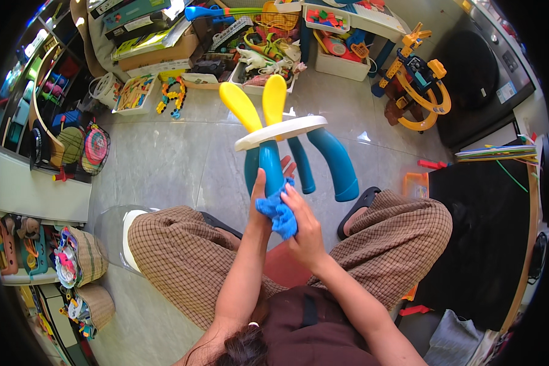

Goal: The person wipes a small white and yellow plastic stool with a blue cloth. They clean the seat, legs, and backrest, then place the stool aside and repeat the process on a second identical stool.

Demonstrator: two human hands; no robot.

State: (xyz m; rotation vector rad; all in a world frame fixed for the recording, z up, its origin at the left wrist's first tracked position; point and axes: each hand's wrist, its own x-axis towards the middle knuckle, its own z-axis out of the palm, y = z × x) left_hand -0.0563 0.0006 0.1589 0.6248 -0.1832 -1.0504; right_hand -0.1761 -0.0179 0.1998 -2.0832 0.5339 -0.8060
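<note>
A small plastic children's chair is held up off the floor in front of me. It has a white seat, two yellow ear-shaped backrest parts and curved teal legs. My left hand grips the nearest leg from the left, with its fingertips showing behind it. Bunched in my right hand is a blue cloth, pressed against the lower part of that same leg. The leg's bottom end is hidden by the cloth and hands.
Toy bins and a tray of toy dinosaurs line the far side. A yellow toy track set stands at far right, near a black board. Woven baskets and a wire basket are on the left. Grey tile floor lies between.
</note>
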